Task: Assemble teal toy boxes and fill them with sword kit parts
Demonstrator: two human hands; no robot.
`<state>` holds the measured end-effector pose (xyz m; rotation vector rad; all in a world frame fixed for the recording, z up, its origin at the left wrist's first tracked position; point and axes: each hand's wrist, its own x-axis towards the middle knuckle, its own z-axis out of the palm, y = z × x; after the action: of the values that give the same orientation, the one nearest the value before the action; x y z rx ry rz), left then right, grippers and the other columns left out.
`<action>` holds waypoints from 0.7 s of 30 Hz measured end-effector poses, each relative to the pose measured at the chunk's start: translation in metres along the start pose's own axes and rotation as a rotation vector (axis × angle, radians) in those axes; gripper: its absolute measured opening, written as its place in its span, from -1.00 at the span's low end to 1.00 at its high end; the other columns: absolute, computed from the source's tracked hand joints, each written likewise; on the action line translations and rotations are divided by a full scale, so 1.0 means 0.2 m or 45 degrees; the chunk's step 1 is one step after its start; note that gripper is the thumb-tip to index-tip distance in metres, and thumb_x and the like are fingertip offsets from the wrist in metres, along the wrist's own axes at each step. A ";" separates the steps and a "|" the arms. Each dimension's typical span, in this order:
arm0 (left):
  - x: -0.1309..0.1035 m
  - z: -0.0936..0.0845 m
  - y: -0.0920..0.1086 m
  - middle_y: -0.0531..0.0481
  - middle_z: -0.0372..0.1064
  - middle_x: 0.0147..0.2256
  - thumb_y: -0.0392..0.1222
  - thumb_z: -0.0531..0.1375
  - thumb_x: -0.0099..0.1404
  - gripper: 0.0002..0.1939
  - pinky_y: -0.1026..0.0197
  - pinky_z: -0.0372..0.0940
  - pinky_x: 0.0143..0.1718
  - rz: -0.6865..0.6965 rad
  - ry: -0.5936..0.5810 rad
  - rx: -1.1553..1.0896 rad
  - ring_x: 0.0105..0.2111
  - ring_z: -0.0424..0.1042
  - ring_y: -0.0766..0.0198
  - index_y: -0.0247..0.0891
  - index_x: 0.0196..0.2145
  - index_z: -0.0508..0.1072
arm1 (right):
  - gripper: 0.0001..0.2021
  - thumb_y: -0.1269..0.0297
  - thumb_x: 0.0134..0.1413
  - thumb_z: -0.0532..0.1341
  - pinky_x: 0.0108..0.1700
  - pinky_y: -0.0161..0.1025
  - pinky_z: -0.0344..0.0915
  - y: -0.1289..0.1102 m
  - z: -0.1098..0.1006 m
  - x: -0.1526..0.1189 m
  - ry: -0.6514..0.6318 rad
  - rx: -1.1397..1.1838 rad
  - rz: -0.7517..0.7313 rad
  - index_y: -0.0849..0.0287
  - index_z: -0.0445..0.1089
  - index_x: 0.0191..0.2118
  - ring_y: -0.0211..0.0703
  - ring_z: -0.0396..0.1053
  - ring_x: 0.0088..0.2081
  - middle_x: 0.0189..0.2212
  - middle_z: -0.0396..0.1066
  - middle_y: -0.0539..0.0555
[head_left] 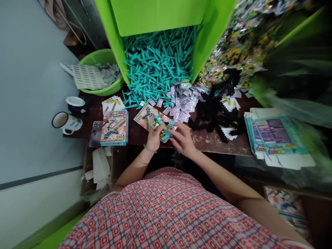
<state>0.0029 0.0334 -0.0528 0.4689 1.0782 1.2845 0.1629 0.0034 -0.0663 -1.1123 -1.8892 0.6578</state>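
Packet (153,121) over the table (207,144)

Boxes (114,128) lie left. The left hand (153,139) is clamped on the packet and a teal stick (158,119). The right hand (183,140), fingers bent, is at a checkered sheet (171,123); whether it pinches, I cannot tell. Black parts (211,108) lie right.

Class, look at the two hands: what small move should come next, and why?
Probably use the right hand to straighten the teal stick against the clear bag: the left hand holds both together, the stick slants, and the right hand is close beside them.
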 end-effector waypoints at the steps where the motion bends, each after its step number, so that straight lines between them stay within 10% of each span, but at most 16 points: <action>1: -0.02 0.03 -0.03 0.04 0.59 -0.19 -0.17 0.44 0.22 -0.73 0.23 0.45 -0.10 0.027 0.012 -0.007 -0.15 0.56 0.22 -0.20 -0.15 0.54 | -0.52 -0.02 0.31 0.26 0.33 0.28 0.24 -0.01 0.04 -0.03 0.161 0.124 0.184 -0.07 0.37 0.28 0.21 0.25 0.33 0.25 0.36 0.22; 7: -0.14 0.11 -0.15 -0.06 0.58 -0.19 -0.03 0.44 0.25 -0.74 0.04 0.34 0.21 0.217 -0.106 0.351 0.08 0.50 -0.01 -0.20 -0.22 0.54 | -0.56 -0.21 0.15 0.29 -0.04 -0.12 0.51 -0.07 0.21 -0.10 0.505 0.870 0.851 0.05 0.35 -0.11 -0.08 0.48 -0.19 -0.22 0.52 0.04; 13: -0.11 -0.12 -0.10 -0.30 0.23 0.39 -0.17 0.60 -0.07 -0.21 -0.28 -0.35 0.51 0.522 -0.446 1.199 0.50 -0.08 -0.34 -0.18 0.13 0.54 | -0.46 -0.10 -0.16 0.52 -0.32 -0.30 0.49 0.13 -0.15 -0.14 0.531 1.063 0.976 0.03 0.23 -0.27 -0.23 0.45 -0.34 -0.33 0.46 -0.08; 17: -0.04 -0.28 -0.05 -0.26 0.31 0.36 -0.32 0.36 0.17 -0.50 -0.32 -0.45 0.48 0.603 -0.426 1.468 0.49 -0.01 -0.30 -0.14 0.09 0.61 | -0.29 -0.20 -0.39 0.57 -0.38 -0.25 0.52 0.29 -0.32 -0.22 0.463 1.016 1.069 0.01 0.24 -0.20 -0.14 0.51 -0.28 -0.29 0.49 -0.05; 21: -0.04 -0.27 0.16 -0.14 0.54 0.15 -0.22 0.33 0.24 -0.69 -0.26 -0.27 0.48 0.733 -0.351 1.260 0.43 0.15 -0.22 -0.04 -0.05 0.68 | -0.34 -0.54 -0.02 0.21 -0.43 -0.08 0.52 0.34 -0.41 -0.25 0.440 0.630 0.935 0.02 0.31 -0.22 0.05 0.54 -0.26 -0.32 0.50 0.09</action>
<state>-0.0589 0.0206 -0.0490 1.7471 1.3416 1.0271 0.2767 -0.0055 -0.0946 -1.4574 -0.9186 1.1685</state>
